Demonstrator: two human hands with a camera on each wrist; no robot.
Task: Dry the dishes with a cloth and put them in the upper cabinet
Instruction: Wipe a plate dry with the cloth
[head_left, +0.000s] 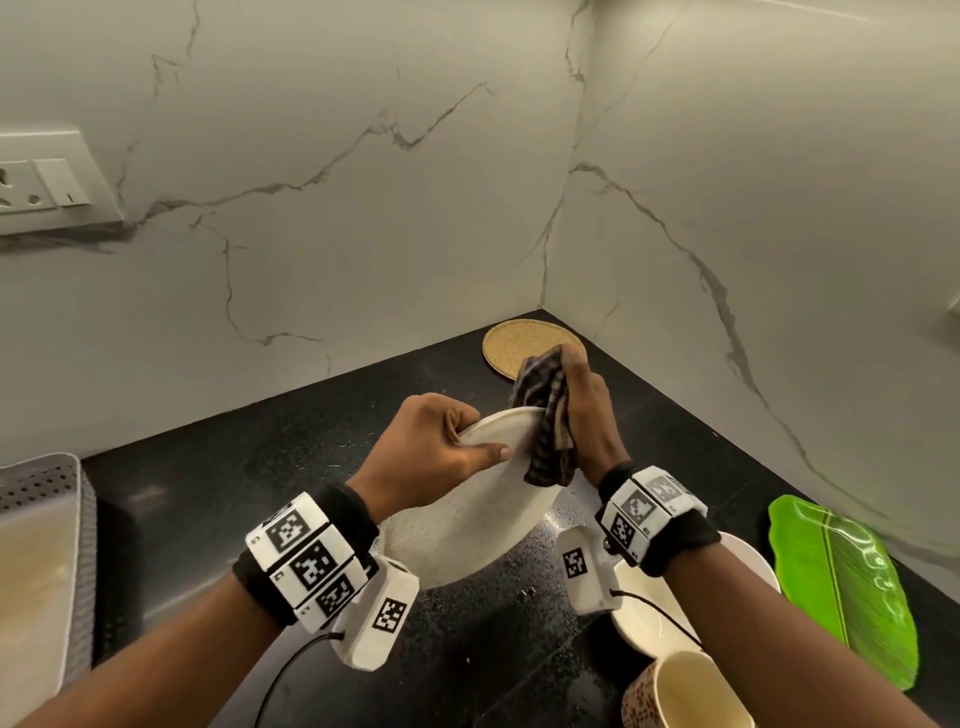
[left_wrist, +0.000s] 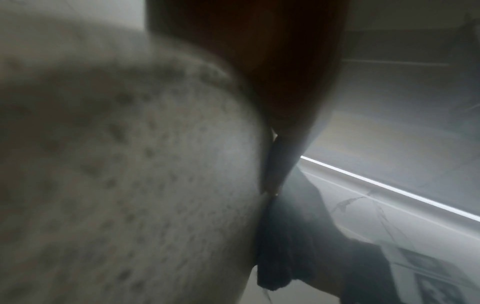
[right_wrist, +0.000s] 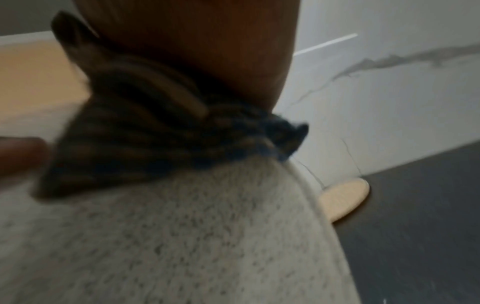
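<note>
A speckled off-white plate (head_left: 467, 525) is held tilted above the black counter. My left hand (head_left: 441, 447) grips its far rim, thumb on the upper face and fingers curled behind. My right hand (head_left: 582, 410) clutches a dark striped cloth (head_left: 545, 421) and presses it against the plate's upper right edge. The left wrist view is filled by the plate's speckled surface (left_wrist: 130, 174), with the cloth (left_wrist: 285, 246) at its edge. In the right wrist view the cloth (right_wrist: 135, 139) lies bunched on the plate (right_wrist: 182, 236) under my palm.
On the counter to the right lie a white plate (head_left: 644, 613), a patterned mug (head_left: 680, 691) and a green leaf-shaped tray (head_left: 847, 587). A round cork mat (head_left: 514, 343) sits in the corner. A perforated white tray (head_left: 47, 545) stands at the left. Marble walls close in behind and to the right.
</note>
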